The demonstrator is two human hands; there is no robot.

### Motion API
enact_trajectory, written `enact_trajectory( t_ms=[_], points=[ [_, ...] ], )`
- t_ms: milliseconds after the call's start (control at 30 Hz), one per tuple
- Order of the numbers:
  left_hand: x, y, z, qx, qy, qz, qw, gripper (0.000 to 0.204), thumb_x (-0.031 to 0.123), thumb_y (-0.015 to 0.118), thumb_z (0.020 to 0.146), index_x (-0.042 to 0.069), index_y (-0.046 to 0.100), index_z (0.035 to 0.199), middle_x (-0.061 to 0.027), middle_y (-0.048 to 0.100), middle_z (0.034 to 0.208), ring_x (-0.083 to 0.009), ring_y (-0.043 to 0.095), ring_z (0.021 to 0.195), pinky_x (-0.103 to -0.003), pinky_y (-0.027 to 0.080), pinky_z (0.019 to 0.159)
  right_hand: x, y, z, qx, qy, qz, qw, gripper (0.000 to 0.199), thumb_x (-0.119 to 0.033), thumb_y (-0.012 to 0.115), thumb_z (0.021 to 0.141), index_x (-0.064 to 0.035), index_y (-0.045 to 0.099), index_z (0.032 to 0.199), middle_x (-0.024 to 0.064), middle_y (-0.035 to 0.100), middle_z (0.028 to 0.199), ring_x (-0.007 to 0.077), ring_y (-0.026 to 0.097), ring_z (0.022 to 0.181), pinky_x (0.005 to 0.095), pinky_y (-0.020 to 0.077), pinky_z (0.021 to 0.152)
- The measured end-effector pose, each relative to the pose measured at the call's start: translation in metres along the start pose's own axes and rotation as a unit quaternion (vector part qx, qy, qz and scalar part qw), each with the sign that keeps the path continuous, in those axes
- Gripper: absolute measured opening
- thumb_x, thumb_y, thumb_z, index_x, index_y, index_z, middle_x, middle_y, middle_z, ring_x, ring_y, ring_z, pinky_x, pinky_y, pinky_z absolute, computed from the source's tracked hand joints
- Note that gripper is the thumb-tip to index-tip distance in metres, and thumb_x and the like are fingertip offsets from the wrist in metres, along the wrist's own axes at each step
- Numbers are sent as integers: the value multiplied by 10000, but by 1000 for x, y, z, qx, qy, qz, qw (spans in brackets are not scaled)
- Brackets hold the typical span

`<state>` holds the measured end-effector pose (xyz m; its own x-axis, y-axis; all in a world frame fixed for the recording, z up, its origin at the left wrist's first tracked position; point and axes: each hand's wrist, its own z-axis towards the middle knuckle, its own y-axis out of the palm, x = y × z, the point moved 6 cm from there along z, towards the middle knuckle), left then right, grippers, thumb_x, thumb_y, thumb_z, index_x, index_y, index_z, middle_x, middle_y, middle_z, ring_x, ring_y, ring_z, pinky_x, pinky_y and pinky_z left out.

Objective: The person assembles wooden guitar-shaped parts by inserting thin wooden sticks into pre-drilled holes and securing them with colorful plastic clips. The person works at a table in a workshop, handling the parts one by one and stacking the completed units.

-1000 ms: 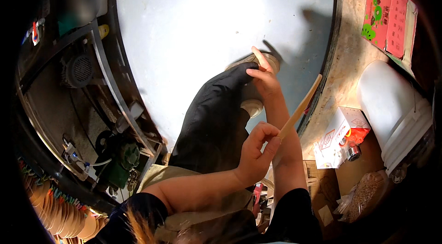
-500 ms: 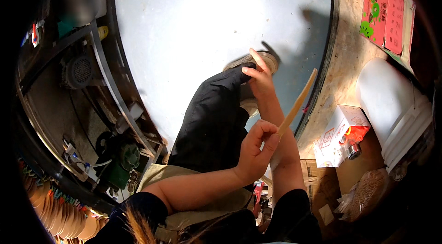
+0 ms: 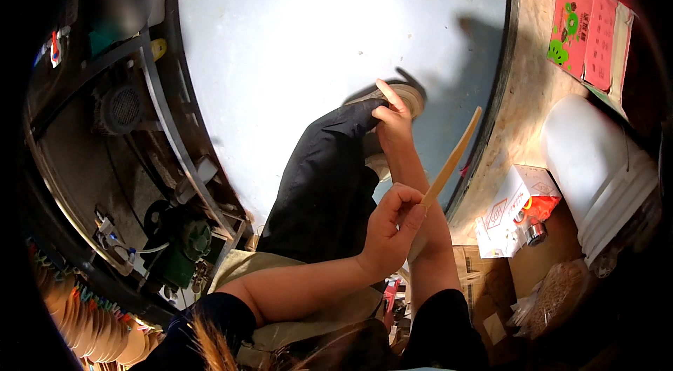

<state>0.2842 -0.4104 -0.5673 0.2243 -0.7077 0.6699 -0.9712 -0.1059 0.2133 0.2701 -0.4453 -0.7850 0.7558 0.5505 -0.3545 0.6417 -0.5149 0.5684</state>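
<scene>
Thin tan strip (image 3: 454, 156) is the landmark here. It's in the L hand (image 3: 394, 227), closed in a pinch on the strip's lower end, thumb vs. curled fingers; gripped by the end only, prob. so most of its length stays uncovered. It slants up & to the R from the grip, crossing over the R forearm (image 3: 436, 231) in this view; can't tell if they touch. R hand (image 3: 395, 126) is up-left of the strip, nothing seen in it: index finger out straight, thumb apart, other fingers mostly hidden. Dark trouser leg (image 3: 315, 182) is L of the strip, its knee right by that hand, so prob. a resting spot for it, tho contact is unclear. Shoe (image 3: 415, 100) also up-left of the strip, on the pale floor (image 3: 280, 56). R of the strip: white box (image 3: 499, 222) w/ red item (image 3: 540, 208) at its open end, then white bucket (image 3: 585, 154); pink carton (image 3: 596, 35) farther, up-right. All prob. kept sideways to spare the arms. Well L of the strip: metal frame (image 3: 167, 119) w/ motor (image 3: 126, 108); far lower-left, tan flat pieces (image 3: 70, 322) in a row, coloured clips (image 3: 98, 304) beside them, prob. for hanging.
</scene>
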Motion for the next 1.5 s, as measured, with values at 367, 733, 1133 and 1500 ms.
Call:
enact_trajectory(
  t_ms=[367, 733, 1133, 1500],
  points=[
    [2, 1, 1, -1, 2, 1, 1000, 53, 35, 513, 909, 23, 490, 955, -1, 438, 845, -47, 448, 716, -181, 371, 649, 5, -3, -1, -95, 23, 41, 994, 669, 128, 490, 730, 29, 336, 1373, 88, 609, 1031, 143, 598, 897, 263, 477, 792],
    [-3, 3, 8, 7, 25, 67, 997, 70, 52, 560, 885, 22, 536, 943, -19, 537, 809, -90, 515, 737, -230, 429, 676, -52, -75, -125, 373, -109, -93, 917, 240, -236, 570, 884, -5, 591, 947, 17, 503, 645, 95, 434, 495, 230, 354, 454],
    [164, 33, -141, -213, 176, 256, 926, 69, 18, 594, 838, 32, 585, 905, -66, 513, 780, -170, 518, 690, -279, 427, 624, -45, -7, -504, 455, 27, -198, 868, 169, -188, 559, 898, -38, 552, 819, 20, 492, 602, 71, 433, 475, 235, 325, 377],
    [352, 167, -231, -381, 412, 264, 785, 117, -61, 610, 775, 21, 627, 857, -79, 541, 745, -192, 516, 685, -270, 411, 596, -166, 105, -595, 407, -104, -143, 896, 244, -247, 602, 870, -15, 622, 798, 8, 508, 550, 73, 427, 451, 232, 319, 412]
  ],
)
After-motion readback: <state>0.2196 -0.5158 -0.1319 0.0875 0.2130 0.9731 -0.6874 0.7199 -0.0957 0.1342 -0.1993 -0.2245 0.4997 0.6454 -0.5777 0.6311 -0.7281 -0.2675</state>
